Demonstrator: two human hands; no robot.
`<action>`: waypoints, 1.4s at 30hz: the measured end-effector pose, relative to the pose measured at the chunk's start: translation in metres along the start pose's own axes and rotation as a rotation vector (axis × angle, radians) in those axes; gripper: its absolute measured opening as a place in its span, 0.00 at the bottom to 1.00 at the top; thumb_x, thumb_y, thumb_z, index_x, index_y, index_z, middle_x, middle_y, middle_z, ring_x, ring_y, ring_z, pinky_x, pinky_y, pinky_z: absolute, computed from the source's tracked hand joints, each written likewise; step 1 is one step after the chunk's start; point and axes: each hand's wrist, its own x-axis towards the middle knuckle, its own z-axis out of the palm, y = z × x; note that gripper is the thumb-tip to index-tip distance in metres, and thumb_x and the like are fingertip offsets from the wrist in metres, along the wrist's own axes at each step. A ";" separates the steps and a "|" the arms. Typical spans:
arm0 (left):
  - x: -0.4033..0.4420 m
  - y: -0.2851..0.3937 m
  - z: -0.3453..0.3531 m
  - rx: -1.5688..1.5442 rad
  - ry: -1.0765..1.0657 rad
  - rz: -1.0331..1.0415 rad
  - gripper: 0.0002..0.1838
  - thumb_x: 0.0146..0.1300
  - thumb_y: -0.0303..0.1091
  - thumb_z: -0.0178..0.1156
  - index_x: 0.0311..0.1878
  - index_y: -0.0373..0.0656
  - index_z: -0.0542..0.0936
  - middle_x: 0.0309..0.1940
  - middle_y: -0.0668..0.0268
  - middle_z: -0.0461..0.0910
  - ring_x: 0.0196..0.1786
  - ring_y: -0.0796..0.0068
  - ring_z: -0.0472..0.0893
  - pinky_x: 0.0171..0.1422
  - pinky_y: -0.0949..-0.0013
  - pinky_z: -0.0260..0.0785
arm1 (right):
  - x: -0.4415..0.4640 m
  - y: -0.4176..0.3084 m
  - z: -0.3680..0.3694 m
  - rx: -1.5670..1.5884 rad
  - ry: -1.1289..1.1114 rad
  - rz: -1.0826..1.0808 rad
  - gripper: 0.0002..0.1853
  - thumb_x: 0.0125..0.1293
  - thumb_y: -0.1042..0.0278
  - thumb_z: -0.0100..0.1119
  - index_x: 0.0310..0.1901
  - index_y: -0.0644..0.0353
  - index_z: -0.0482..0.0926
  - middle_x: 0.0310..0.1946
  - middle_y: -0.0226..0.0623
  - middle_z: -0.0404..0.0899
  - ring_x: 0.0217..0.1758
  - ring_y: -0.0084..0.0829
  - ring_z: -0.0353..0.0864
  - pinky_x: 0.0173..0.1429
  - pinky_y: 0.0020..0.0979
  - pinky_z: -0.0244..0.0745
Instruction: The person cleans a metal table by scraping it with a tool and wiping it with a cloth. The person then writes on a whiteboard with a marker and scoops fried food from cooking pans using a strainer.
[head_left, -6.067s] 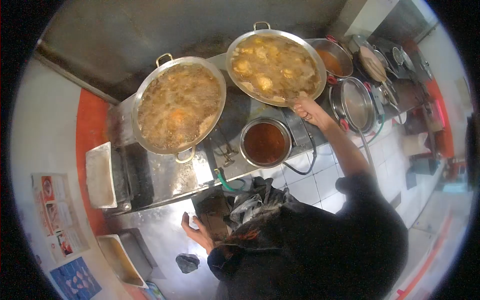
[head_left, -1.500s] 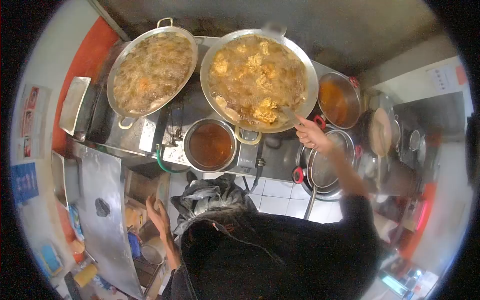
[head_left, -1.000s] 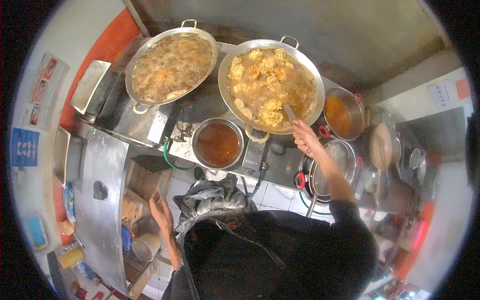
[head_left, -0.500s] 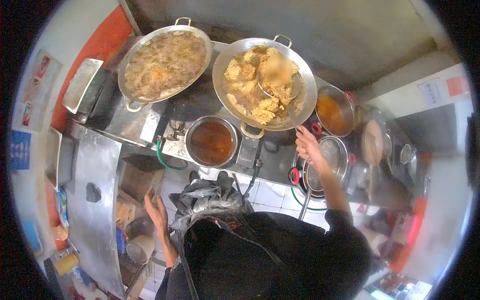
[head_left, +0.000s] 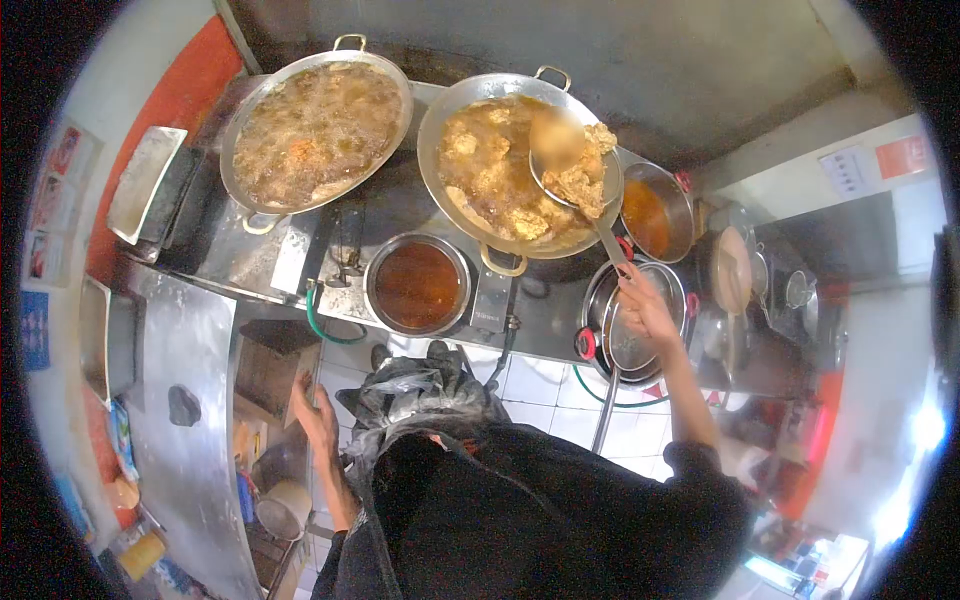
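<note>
My right hand is wrapped around the handle of a skimmer. Golden, craggy fried pieces are heaped in its bowl, over the right side of a wide wok. Part of the heap is blurred. Beneath it, more battered pieces sit in the bubbling oil. My left hand hangs low beside my body, fingers stretched out and holding nothing.
A second wok of bubbling oil stands at the left. Near the counter's front are a pot of dark reddish liquid and a strainer over a pot. Another pot with orange liquid stands behind. A metal surface lies left.
The loaded skimmer has moved right, toward the wok's rim, with my right hand. Fewer pieces show in the oil. My left hand stays low and open.
</note>
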 end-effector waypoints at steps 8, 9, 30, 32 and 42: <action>0.014 0.013 -0.003 -0.028 -0.012 0.041 0.20 0.70 0.26 0.56 0.63 0.33 0.74 0.58 0.48 0.79 0.60 0.51 0.79 0.68 0.54 0.67 | 0.012 -0.017 0.042 -0.040 -0.115 -0.016 0.24 0.77 0.61 0.54 0.71 0.54 0.63 0.22 0.16 0.60 0.17 0.11 0.57 0.17 0.17 0.51; 0.016 0.015 -0.003 -0.053 0.017 0.022 0.20 0.70 0.26 0.56 0.63 0.33 0.74 0.58 0.48 0.79 0.60 0.51 0.79 0.68 0.54 0.67 | 0.015 -0.017 0.046 -0.044 -0.137 -0.012 0.24 0.77 0.61 0.54 0.71 0.53 0.64 0.22 0.16 0.60 0.17 0.11 0.56 0.16 0.17 0.51; 0.034 -0.002 -0.001 -0.048 -0.042 -0.015 0.18 0.69 0.28 0.56 0.60 0.32 0.76 0.54 0.48 0.80 0.58 0.51 0.80 0.67 0.55 0.68 | 0.041 0.003 0.079 -0.253 0.095 -0.069 0.20 0.77 0.64 0.49 0.67 0.53 0.67 0.16 0.17 0.60 0.12 0.15 0.57 0.14 0.23 0.49; 0.035 -0.003 -0.001 -0.070 -0.007 -0.022 0.18 0.69 0.28 0.56 0.60 0.32 0.76 0.54 0.48 0.80 0.58 0.51 0.79 0.67 0.55 0.68 | 0.040 0.002 0.084 -0.232 0.100 -0.063 0.22 0.76 0.66 0.48 0.69 0.53 0.67 0.15 0.17 0.61 0.12 0.16 0.57 0.14 0.24 0.49; 0.050 -0.009 -0.007 -0.126 -0.080 -0.018 0.20 0.70 0.28 0.57 0.63 0.33 0.74 0.57 0.48 0.79 0.61 0.52 0.79 0.69 0.55 0.67 | 0.026 -0.003 0.094 -0.289 0.105 -0.107 0.22 0.76 0.67 0.49 0.70 0.54 0.67 0.16 0.17 0.60 0.12 0.15 0.58 0.14 0.24 0.50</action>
